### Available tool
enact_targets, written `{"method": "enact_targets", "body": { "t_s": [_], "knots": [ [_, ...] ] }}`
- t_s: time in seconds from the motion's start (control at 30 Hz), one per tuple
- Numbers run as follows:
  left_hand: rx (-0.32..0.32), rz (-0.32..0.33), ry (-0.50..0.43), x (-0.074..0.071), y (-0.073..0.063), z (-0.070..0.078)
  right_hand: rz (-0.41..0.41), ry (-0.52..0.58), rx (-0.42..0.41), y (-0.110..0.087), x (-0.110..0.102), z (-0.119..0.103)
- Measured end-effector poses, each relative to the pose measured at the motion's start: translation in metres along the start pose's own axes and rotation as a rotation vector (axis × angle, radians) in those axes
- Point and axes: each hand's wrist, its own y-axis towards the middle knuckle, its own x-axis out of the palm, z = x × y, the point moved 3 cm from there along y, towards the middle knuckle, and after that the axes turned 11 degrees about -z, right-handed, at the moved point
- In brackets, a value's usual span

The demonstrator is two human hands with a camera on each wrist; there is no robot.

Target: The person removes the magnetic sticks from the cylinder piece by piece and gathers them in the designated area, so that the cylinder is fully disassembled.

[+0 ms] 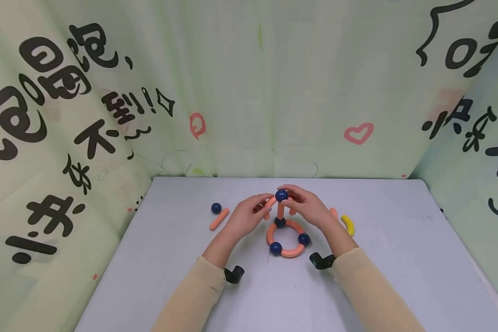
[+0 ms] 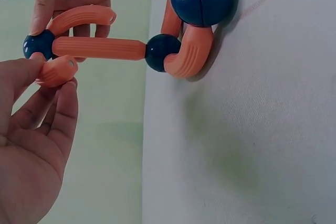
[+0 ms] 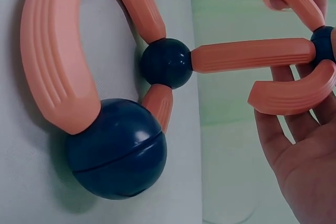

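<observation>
A ring of curved orange rods point(image 1: 291, 252) and blue balls point(image 1: 275, 249) lies on the table. From its far ball point(image 3: 167, 63) a straight orange rod point(image 2: 100, 48) stands upright, topped by another blue ball point(image 1: 281, 195). Two curved orange rods branch from that top ball, one to each side. My left hand point(image 1: 245, 214) pinches the left curved rod point(image 2: 59, 71) between thumb and fingers, close to the ball. On the other side, my right hand point(image 1: 307, 203) grips the top ball with thumb and forefinger; its other fingers lie behind the right curved rod point(image 3: 289, 97).
Left of the hands lie a loose blue ball point(image 1: 216, 208) and a straight orange rod point(image 1: 219, 219). Beyond the right forearm are a yellow curved rod point(image 1: 348, 225) and a partly hidden orange rod point(image 1: 334, 213). A printed curtain point(image 1: 240, 92) hangs behind the white table point(image 1: 398, 258).
</observation>
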Motion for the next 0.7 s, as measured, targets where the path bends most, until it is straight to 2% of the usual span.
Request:
{"method": "enact_targets", "body": {
  "t_s": [0.37, 0.7],
  "knots": [
    [-0.02, -0.004, -0.023, 0.0001, -0.0002, 0.0005, -0.003, -0.044, -0.026, 0.0009, 0.002, -0.0053],
    [-0.083, 0.007, -0.028, 0.0003, -0.0022, 0.002, -0.002, -0.062, -0.029, 0.0035, 0.005, -0.0064]
  ]
}}
